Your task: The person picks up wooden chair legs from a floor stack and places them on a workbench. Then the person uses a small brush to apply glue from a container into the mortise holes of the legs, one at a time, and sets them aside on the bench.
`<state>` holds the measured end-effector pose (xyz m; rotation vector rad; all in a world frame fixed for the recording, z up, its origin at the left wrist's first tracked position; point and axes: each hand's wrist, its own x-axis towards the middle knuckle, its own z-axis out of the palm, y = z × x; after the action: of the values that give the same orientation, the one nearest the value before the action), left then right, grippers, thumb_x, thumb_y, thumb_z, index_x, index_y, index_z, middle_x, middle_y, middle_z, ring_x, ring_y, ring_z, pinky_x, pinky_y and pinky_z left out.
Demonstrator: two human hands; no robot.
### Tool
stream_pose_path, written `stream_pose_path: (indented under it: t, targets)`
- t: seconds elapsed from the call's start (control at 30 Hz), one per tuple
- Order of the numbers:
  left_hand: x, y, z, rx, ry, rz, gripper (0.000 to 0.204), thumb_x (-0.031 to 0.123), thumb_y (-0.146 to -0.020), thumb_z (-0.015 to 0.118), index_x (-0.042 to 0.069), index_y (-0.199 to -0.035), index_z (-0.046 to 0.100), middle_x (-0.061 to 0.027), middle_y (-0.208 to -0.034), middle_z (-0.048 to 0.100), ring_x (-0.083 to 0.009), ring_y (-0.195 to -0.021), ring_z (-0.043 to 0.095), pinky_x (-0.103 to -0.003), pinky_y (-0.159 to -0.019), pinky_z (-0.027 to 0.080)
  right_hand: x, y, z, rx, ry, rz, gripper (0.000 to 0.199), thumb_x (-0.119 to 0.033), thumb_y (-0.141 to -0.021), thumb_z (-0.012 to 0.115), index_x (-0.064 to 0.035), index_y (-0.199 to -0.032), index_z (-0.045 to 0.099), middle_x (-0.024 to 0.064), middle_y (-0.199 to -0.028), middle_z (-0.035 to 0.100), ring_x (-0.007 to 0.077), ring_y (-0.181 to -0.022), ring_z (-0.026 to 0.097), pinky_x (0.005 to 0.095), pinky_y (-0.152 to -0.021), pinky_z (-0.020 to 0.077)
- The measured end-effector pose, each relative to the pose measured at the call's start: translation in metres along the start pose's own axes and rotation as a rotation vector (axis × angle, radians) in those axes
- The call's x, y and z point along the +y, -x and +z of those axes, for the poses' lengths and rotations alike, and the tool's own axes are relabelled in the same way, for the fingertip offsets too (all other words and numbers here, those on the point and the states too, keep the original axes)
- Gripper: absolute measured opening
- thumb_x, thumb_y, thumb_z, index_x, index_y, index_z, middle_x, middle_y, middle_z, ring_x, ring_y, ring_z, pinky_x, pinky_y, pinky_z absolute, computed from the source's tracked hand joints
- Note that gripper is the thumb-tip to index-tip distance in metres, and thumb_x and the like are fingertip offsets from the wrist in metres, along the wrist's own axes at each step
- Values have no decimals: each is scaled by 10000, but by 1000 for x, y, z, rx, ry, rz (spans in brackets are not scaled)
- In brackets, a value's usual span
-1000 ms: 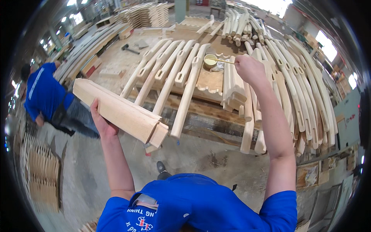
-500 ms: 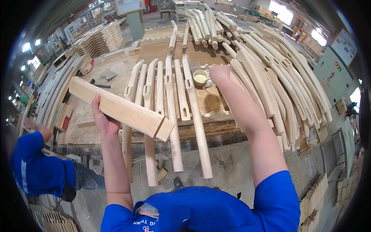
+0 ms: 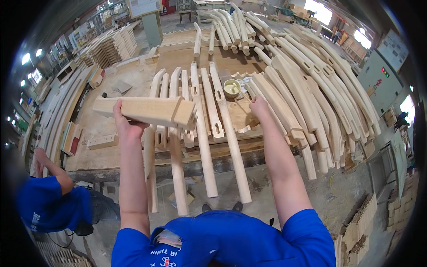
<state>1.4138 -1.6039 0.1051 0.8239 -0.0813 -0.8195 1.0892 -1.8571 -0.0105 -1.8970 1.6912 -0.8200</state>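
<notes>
Since the earlier view, the wooden block (image 3: pixel 144 111) sits more level, gripped by the left hand (image 3: pixel 126 127) above the table (image 3: pixel 115 155); the right hand (image 3: pixel 259 107) pinches a thin stick (image 3: pixel 243 94) beside the glue cup (image 3: pixel 231 88).

The left hand (image 3: pixel 126 127) grips a wooden block (image 3: pixel 147 111) from below, holding it level above the curved chair legs (image 3: pixel 209 133); the right hand (image 3: pixel 260 107) pinches a thin stick (image 3: pixel 245 95) just beside a glue cup (image 3: pixel 231 88); left of both, a person in blue (image 3: pixel 53 204) crouches.
</notes>
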Motion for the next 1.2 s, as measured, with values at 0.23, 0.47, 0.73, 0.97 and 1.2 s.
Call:
stream_pose_path:
  t: [0.23, 0.47, 0.73, 0.97, 1.2]
  targets:
    - [-12, -18, 25, 13, 38, 5, 593, 469, -669, 706, 177, -1139, 493, -46, -1173, 488, -228, -1072, 466, -475, -846, 382, 15, -13, 5, 103, 61, -65, 240, -221, -799, 555, -27, -813, 695, 221, -810, 656, 381, -799, 637, 448, -774, 497]
    - [-10, -28, 21, 40, 50, -26, 627, 445, -651, 729, 208, -1166, 460, -42, -1150, 493, -233, -1051, 465, -473, -835, 376, 0, 0, 12, 64, -17, -9, 230, -199, -795, 574, -11, -883, 672, 229, -892, 650, 372, -887, 622, 430, -809, 483]
    - [-7, -45, 13, 79, 20, -26, 673, 419, -632, 746, 207, -1188, 431, -54, -1175, 488, -240, -1093, 461, -520, -867, 378, -1, -3, 19, 58, -30, 29, 216, -203, -774, 616, -11, -865, 657, 201, -872, 658, 339, -867, 633, 413, -799, 486]
    - [-31, -75, 27, 62, 96, -25, 851, 318, -650, 758, 201, -1314, 238, -70, -1237, 454, -264, -1123, 477, -523, -916, 425, 28, -25, 19, 99, -43, 71, 226, -207, -809, 570, -2, -854, 655, 165, -764, 656, 293, -762, 637, 387, -727, 494]
    - [-55, -85, 64, 387, 23, 159, 1047, 345, -620, 781, 232, -1372, 61, -85, -1210, 499, -249, -1047, 524, -511, -844, 453, -59, 12, -45, -80, -162, -324, 302, -252, -873, 493, 11, -912, 638, 185, -794, 640, 313, -767, 623, 416, -710, 472]
